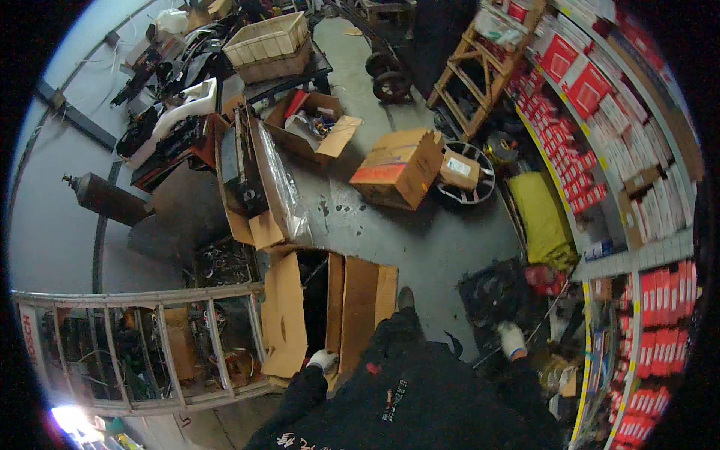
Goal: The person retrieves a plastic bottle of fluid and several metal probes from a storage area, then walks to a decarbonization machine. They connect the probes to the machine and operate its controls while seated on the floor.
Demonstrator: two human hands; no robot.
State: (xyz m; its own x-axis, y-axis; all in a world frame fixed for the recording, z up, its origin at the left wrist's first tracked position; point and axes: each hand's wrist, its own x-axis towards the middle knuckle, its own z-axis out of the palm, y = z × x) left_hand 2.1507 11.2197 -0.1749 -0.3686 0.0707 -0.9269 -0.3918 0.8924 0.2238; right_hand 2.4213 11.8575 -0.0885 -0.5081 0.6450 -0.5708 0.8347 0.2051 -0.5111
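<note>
My left hand [324, 360], in a white glove, is at the near end of a tall open cardboard box [361, 300], its fingers closed on the edge. Dark space shows between the box's raised flaps. To the right, my right hand [512, 340], also in a white glove, hangs low beside a black flat piece [491, 292] on the floor. A thin rod [551, 309] runs close by this hand; whether the fingers grip it cannot be made out.
A metal ladder [161, 349] lies at left. Ahead stand a taped carton [397, 169], a wheel-like ring [480, 191] and an open box of parts [307, 135]. Shelves of red and white boxes [581, 86] line the right, with a yellow-green sack [541, 217] below.
</note>
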